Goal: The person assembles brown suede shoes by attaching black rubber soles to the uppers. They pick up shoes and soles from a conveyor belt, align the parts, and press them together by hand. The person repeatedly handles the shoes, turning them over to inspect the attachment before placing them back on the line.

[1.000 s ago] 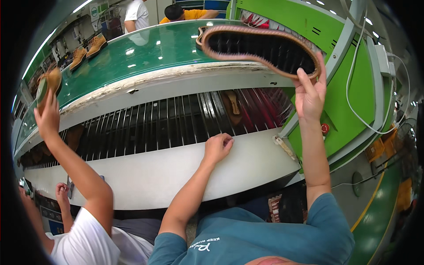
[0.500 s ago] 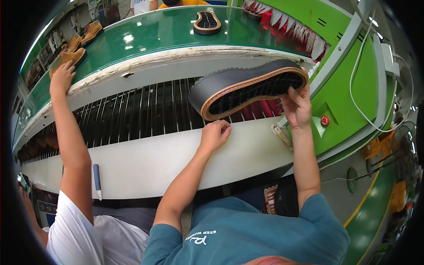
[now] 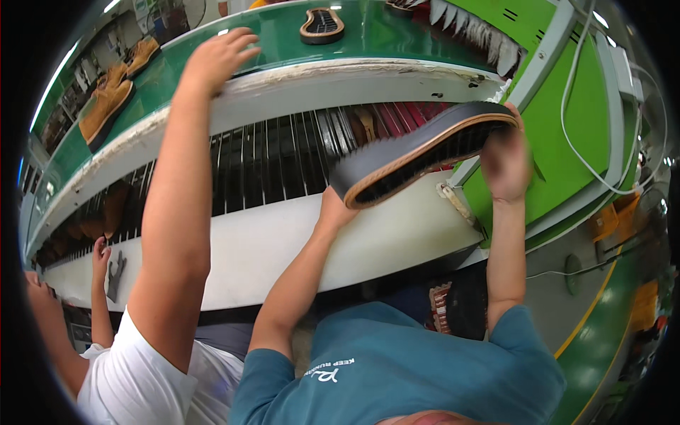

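A dark grey shoe sole (image 3: 425,145) with a tan stitched rim and a black ribbed inside is held tilted above the rack of metal rods. Its upper right end is in my right hand (image 3: 507,166), which is blurred but closed round it. My left hand (image 3: 336,209) is at the lower left end, over the white ledge. The sole hides its fingers, so I cannot tell whether they grip. Another sole (image 3: 322,26) of similar make lies on the green conveyor belt (image 3: 283,35) beyond.
A co-worker's hand (image 3: 223,60) reaches over the belt from the left. Tan boots (image 3: 108,113) stand on its left part. The white ledge (image 3: 276,248) runs in front of the rod rack (image 3: 262,166). At right rises a green machine (image 3: 567,113) with hanging strips and a white cable.
The sole and my right hand have moved right. My left hand has come behind the sole's lower end. The co-worker's hand has left the tan boot and swung right over the belt.
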Motion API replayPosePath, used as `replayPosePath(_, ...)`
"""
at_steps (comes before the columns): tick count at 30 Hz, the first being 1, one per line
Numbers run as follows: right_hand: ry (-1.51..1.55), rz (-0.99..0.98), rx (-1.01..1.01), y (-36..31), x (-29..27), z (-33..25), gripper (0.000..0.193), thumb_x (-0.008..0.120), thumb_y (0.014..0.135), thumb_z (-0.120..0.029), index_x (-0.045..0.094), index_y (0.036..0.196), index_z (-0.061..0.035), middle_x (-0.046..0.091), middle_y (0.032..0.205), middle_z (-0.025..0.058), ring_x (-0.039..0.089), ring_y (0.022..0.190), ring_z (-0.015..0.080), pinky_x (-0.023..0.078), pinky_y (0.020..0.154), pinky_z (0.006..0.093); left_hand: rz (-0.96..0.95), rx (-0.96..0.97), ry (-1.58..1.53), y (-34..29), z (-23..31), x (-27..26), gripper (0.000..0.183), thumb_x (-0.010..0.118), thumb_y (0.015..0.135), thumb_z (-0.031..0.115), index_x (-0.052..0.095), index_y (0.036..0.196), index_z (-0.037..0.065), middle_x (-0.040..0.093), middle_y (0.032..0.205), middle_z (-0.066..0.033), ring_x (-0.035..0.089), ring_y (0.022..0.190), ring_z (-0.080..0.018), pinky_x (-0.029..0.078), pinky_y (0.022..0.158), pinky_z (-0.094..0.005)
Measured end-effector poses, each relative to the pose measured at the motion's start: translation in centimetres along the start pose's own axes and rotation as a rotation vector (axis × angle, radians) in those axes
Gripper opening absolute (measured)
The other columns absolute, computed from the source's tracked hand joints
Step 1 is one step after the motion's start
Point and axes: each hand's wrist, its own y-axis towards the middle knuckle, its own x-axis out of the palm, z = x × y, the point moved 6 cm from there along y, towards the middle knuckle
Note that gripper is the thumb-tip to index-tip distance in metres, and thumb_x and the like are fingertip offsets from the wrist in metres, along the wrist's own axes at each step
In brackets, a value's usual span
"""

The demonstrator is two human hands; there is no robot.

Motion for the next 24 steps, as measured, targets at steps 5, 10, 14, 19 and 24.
replayPosePath(5,-0.219,-0.111,0.111,-0.8,0.5,-0.6,0.068,0.066,0.096,0.014,0.053,0.160,-0.0057,0.070,0.135,0.0079,0.069,0.124,0.0152,0.056,0.110,0.0311,-0.028,-0.204,-0.373,0.9,1.6,-1.1,0.037,0.059,0.118,0.029,0.071,0.134,-0.001,0.079,0.103,-0.0131,0.076,0.093,-0.0173,0.059,0.090,-0.0318)
replayPosePath(10,-0.456,-0.182,0.218,-3.1,3.9,2.9,0.055,0.072,0.098,0.009,0.062,0.151,-0.0046,0.074,0.124,0.0052,0.072,0.115,0.0133,0.059,0.105,0.0306,-0.086,-0.024,-0.605,1.0,11.6,-1.1,0.044,0.051,0.121,0.031,0.062,0.149,-0.002,0.074,0.125,-0.0117,0.070,0.111,-0.0162,0.057,0.095,-0.0323)
replayPosePath(14,-0.405,-0.121,0.156,-4.3,4.8,4.9,0.052,0.080,0.097,0.006,0.065,0.146,-0.0033,0.075,0.131,0.0085,0.074,0.118,0.0156,0.059,0.106,0.0326,0.055,0.157,-0.416,1.3,18.2,-1.4,0.042,0.064,0.115,0.024,0.062,0.149,0.000,0.072,0.129,-0.0088,0.066,0.110,-0.0146,0.053,0.098,-0.0306)
replayPosePath(19,-0.449,-0.055,0.093,-6.3,3.5,4.8,0.045,0.090,0.095,-0.011,0.073,0.135,-0.0036,0.080,0.120,0.0077,0.076,0.114,0.0172,0.059,0.104,0.0340,0.090,0.120,-0.404,0.6,19.0,-0.7,0.034,0.063,0.117,0.018,0.066,0.142,-0.004,0.073,0.131,-0.0106,0.067,0.122,-0.0152,0.052,0.108,-0.0302)
replayPosePath(24,-0.586,-0.030,-0.078,-10.3,3.4,3.3,0.040,0.094,0.091,-0.022,0.079,0.122,-0.0031,0.079,0.112,0.0092,0.076,0.102,0.0201,0.058,0.094,0.0346,0.144,0.173,-0.287,-2.5,20.3,-1.4,0.039,0.078,0.107,0.027,0.073,0.132,-0.002,0.076,0.112,-0.0118,0.071,0.100,-0.0203,0.056,0.092,-0.0326)
